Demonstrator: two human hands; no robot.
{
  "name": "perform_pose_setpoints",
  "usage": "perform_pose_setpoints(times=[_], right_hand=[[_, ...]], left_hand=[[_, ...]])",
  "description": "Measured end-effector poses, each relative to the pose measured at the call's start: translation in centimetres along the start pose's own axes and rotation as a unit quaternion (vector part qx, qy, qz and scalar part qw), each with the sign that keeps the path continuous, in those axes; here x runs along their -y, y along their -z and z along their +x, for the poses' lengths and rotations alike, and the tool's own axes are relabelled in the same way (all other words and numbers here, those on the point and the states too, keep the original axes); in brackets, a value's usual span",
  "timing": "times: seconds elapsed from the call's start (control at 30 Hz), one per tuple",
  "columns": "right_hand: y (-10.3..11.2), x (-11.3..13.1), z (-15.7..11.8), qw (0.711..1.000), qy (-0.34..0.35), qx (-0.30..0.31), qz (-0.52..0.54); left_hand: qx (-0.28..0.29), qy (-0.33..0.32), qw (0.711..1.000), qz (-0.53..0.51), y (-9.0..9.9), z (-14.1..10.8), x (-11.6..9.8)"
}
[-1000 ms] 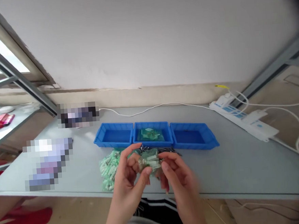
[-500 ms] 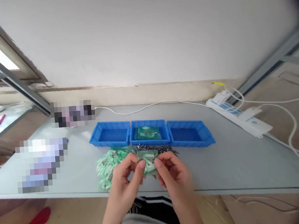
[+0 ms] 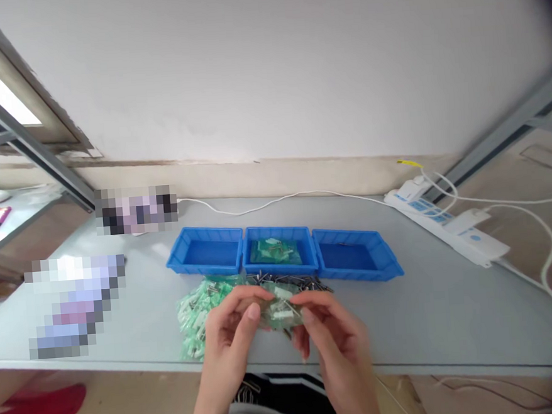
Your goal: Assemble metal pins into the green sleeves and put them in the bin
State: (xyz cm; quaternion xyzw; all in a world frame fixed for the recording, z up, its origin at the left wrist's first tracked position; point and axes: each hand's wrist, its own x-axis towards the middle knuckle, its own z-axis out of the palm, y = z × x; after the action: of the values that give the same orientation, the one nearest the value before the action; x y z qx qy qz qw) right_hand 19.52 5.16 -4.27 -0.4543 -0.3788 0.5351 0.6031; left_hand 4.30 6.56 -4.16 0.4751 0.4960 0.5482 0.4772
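Observation:
Between my two hands is a small clear greenish plastic bag with white plugs and screws in it. My left hand grips its left side between thumb and fingers. On the right side, the fingers of my right hand pinch the bag's edge. Left of my left hand lies a heap of similar green bags. Behind the held bag, a pile of loose dark screws is partly covered by my hands. A bag of white plugs and screws lies in the middle blue bin.
A left blue bin and a right blue bin flank the middle one. A white power strip with cables lies at the right. Two blurred-out items are on the left. The table's front edge runs close to me.
My hands have shifted their grip outward on the bag, and more of its white plugs show between them. The view has moved slightly; the bins stay in place.

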Motion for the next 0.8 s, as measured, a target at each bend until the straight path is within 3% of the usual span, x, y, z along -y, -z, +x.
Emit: perform_pose_setpoints(times=[0.1,0.2,0.27,0.37,0.43,0.5,0.57,0.63,0.8], right_hand=[[0.2,-0.1,-0.1,1.000,-0.002,0.006,-0.003],[-0.1,-0.4,0.1,0.999,0.050,-0.014,-0.010],[-0.6,-0.5,0.3,0.996,0.084,-0.029,-0.027],[-1.4,-0.3,0.5,0.994,0.086,-0.033,-0.063],[-1.6,-0.2,0.6,0.993,0.076,-0.033,-0.080],[-1.5,-0.3,0.7,0.993,0.071,-0.043,-0.085],[-1.1,-0.6,0.8,0.993,0.082,-0.051,-0.074],[-0.7,-0.8,1.0,0.993,0.090,-0.056,-0.059],[-0.1,-0.9,0.9,0.994,0.069,-0.075,-0.048]], left_hand=[[0.001,0.003,1.000,0.019,-0.1,0.0,0.0],[-0.002,-0.017,1.000,-0.011,-0.4,-0.1,-0.3],[-0.035,-0.034,0.999,-0.021,-0.1,-0.1,-0.7],[-0.142,-0.036,0.988,0.042,2.1,0.0,-1.1],[-0.216,-0.020,0.967,0.136,4.6,0.0,-1.2],[-0.251,-0.003,0.938,0.239,7.3,-0.1,-1.1],[-0.235,0.006,0.920,0.315,9.5,-0.3,-0.8],[-0.179,-0.001,0.911,0.371,10.8,-0.4,-0.6],[-0.082,0.023,0.868,0.489,11.2,-0.5,-0.5]])
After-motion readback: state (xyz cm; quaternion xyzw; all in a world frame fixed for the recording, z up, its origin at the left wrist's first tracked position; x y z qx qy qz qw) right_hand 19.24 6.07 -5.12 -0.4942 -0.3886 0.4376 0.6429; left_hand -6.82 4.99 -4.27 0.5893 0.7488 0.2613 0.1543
